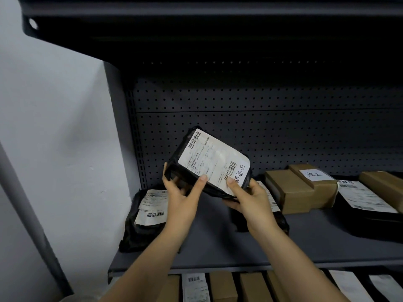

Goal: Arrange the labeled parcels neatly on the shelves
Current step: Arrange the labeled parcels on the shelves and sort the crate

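Where the lower shelf shows under the front lip: at least four lower boxes (222,286) of brown cardboard and three white-labelled packets (194,286) stand on edge side by side, which looks like sorted stock. The frame cuts them off, so both counts are minimums.
Left hand (181,192): clamped on the lower left end of the held parcel, thumb at the label's edge, fingers curled behind.
Right hand (246,197): clamped on the lower right corner, thumb pressing the label, fingers underneath. The two hands are apart, one at each corner.
Held parcel (209,162): one black poly-wrapped parcel, in the air over the middle shelf, tilted so its shipping label faces the camera, probably to be read before a spot is chosen.
Middle shelf (218,247): a bare strip of board lies under the parcel between two lying bags, likely the slot for it.
Left bag (141,223): one, black, label up, at the shelf's left end.
Hidden bag (277,216): one, black, label up, mostly behind the right hand.
Brown boxes (292,192): two seem stacked, the upper one with a handwritten tag.
Right bag (366,199): one, black, label up, with a third box (383,182) just beside it at the frame edge.
Tally on this shelf: four black bags counting the held one, three cardboard boxes as far as I can tell.
Pegboard back (261,127): one dark perforated panel.
Upper shelf (196,29): only its underside shows.
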Demonstrator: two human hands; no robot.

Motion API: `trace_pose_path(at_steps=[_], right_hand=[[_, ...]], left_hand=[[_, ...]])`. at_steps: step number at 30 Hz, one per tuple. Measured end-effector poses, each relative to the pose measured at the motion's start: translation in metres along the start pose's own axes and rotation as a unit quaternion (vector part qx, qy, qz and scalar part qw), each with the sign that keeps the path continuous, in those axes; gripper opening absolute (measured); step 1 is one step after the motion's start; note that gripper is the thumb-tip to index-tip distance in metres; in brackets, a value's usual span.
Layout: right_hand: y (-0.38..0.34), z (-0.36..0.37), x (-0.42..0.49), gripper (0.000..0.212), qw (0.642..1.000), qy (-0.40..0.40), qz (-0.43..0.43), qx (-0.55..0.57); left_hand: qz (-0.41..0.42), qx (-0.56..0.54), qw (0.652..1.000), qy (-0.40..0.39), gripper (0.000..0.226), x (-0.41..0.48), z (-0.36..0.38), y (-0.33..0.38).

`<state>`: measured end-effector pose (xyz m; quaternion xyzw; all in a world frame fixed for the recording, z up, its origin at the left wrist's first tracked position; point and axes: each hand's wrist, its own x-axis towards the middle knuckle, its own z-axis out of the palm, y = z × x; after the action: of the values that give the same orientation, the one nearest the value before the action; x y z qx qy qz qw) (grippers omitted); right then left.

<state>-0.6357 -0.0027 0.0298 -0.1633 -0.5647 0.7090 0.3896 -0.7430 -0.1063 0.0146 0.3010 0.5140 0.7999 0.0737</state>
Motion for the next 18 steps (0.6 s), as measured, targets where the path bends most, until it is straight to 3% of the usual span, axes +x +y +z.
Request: trace_pose_path(at_steps=[5, 8, 12, 18], right_hand=[[0.003, -0.007, 0.000, 0.018, 0.999, -0.011, -0.015, -0.050], [0.004, -0.011, 0.001, 0.017, 0.998, -0.018, -0.020, -0.055], [0.005, -0.006, -0.001, 0.018, 0.996, -0.031, -0.037, -0.070], [0.005, -0.005, -0.001, 0.014, 0.992, -0.037, -0.045, -0.108]], left_hand=[[-0.010, -0.026, 0.998, 0.048, 0.079, 0.015, -0.004, 0.000], [-0.023, -0.034, 0.999, 0.035, 0.069, 0.020, -0.006, 0.001], [-0.023, -0.010, 1.000, -0.002, 0.090, 0.011, 0.006, 0.004], [-0.004, 0.003, 1.000, 0.029, 0.086, 0.016, 0.007, 0.006]])
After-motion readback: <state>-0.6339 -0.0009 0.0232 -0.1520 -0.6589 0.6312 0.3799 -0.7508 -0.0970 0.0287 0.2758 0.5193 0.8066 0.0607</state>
